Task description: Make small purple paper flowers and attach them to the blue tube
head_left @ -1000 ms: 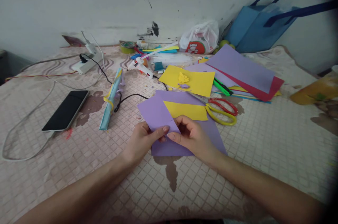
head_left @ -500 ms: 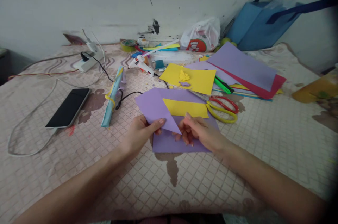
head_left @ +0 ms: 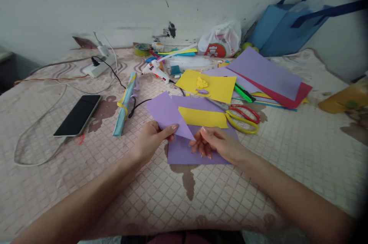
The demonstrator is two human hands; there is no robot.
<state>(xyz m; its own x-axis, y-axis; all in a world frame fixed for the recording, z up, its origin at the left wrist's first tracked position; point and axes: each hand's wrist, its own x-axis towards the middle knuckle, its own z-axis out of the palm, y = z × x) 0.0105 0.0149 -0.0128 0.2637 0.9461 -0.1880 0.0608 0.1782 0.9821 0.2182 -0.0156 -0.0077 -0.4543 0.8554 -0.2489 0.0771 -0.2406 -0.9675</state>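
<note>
lightly pinched: one small purple piece over a purple sheet

the left grip pinches the small purple piece near its lower edge, thumb on top and fingers underneath. the right grip is half spread, its fingers loosely curled by the piece's pointed corner with nothing visibly pinched; whether a fingertip touches that corner i cannot tell. the piece slants in front of the person, its left part reaching past the purple sheet lying on the desk.

for a clean hold, i would keep the left thumb flat and light so the paper takes no dent, and steady the pointed corner from below rather than squeezing it, since a narrow tip probably bends easily.

counted: two hands, one held piece, one purple sheet beneath it, and one yellow strip on that sheet. just beyond are one pair of scissors, one yellow sheet bearing scraps too small to count, and one green cutter. farther off are one glue gun, one pale blue roll and one phone. the stack of sheets overlaps too much to number.
</note>
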